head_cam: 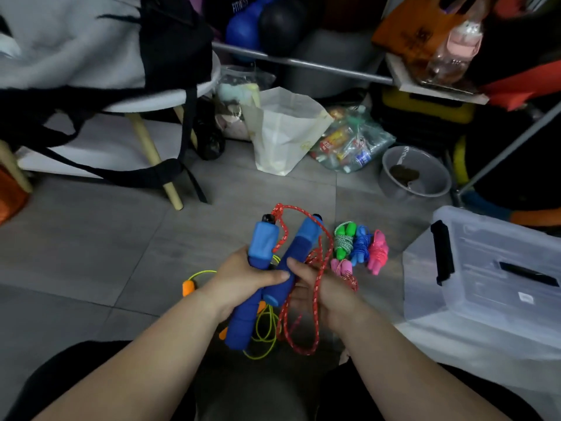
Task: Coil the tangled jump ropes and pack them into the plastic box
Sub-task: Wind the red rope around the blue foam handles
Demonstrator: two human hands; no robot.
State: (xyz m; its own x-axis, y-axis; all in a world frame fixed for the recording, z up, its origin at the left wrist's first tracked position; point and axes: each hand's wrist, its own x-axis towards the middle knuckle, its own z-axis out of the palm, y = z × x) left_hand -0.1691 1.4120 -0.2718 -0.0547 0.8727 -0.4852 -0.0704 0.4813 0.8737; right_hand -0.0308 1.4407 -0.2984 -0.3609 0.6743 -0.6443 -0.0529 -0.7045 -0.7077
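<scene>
My left hand [243, 278] grips the two blue foam handles [264, 247] of a jump rope, held side by side above the floor. Its red rope [315, 287] loops over my right hand [321, 296], whose fingers curl round the strands just right of the handles. On the floor under my hands lies a yellow rope with orange handles [189, 287], still loose. Three coiled ropes sit together right of my hands: green [344, 240], blue [361, 246] and pink [378, 252]. The clear plastic box [485, 268] with its lid and black latches stands at the right.
A white stool [158, 98] draped with a black bag stands at the left. A white paper bag [282, 132], a plastic bag of small items and a grey bowl [416, 171] lie further back. A metal rack with clutter lines the back and right.
</scene>
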